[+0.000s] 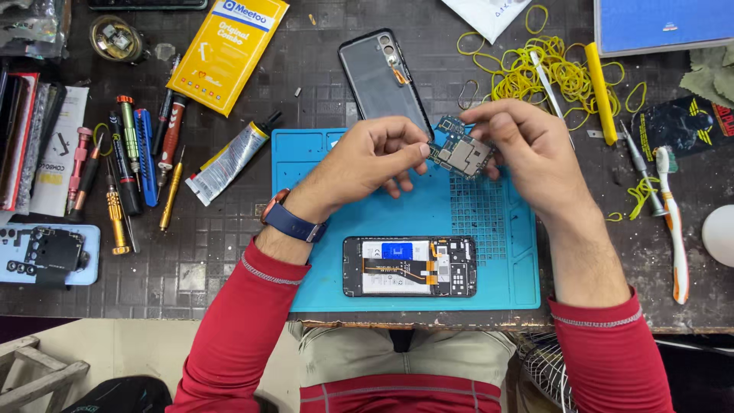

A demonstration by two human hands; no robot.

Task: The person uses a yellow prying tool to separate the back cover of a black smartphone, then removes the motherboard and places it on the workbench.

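You hold a small blue circuit board [461, 151] in the air above the far part of the blue work mat [321, 164], pinched between both hands. Your left hand [365, 162] has its fingers closed on the board's left edge, thumb and forefinger tight against it. Your right hand [527, 145] curls over the board from the right, its fingers gripping the upper and right edges; the palm hides part of that grip.

The opened phone [409, 265] lies flat on the near part of the mat, back exposed, with an orange flex cable across its battery area. Its clear back cover [384, 80] lies on the table beyond the mat, partly over its far edge, camera cut-out at the far end.

To my eye this is the board-handling step: the board is out of the phone body and you are inspecting or working at its edge. Whatever comes next calls for a steady edge grip, fingers off the shielded chips and connectors, and care not to flex the board.

Screwdrivers [141, 157] and a glue tube [229, 159] lie to your left, a tangle of yellow rubber bands [547, 73] and a toothbrush [673, 222] to your right.
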